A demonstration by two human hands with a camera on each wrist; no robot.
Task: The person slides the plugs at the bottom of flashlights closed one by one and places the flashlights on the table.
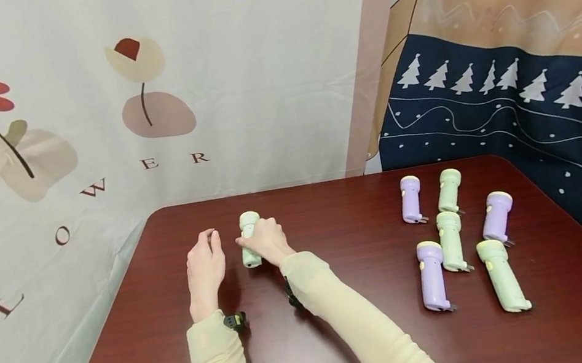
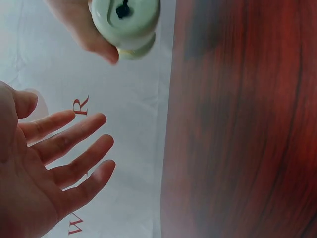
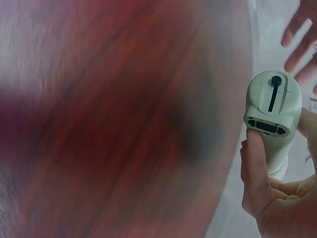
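My right hand (image 1: 270,240) grips a pale green flashlight (image 1: 252,257) at the far left part of the table, thumb on one side and fingers on the other. In the right wrist view the flashlight's end (image 3: 270,101), with a dark slot and a dark recess, faces the camera. The left wrist view shows the flashlight (image 2: 126,27) held above the tabletop. Just left of it my left hand (image 1: 206,274) is raised, its fingers extended and spread a little, touching nothing.
On the right of the brown table (image 1: 355,321) lie several flashlights, among them a purple one (image 1: 432,276) and a green one (image 1: 502,276), mostly with plug prongs showing at their lower ends. A printed curtain (image 1: 264,73) hangs behind the table's far edge.
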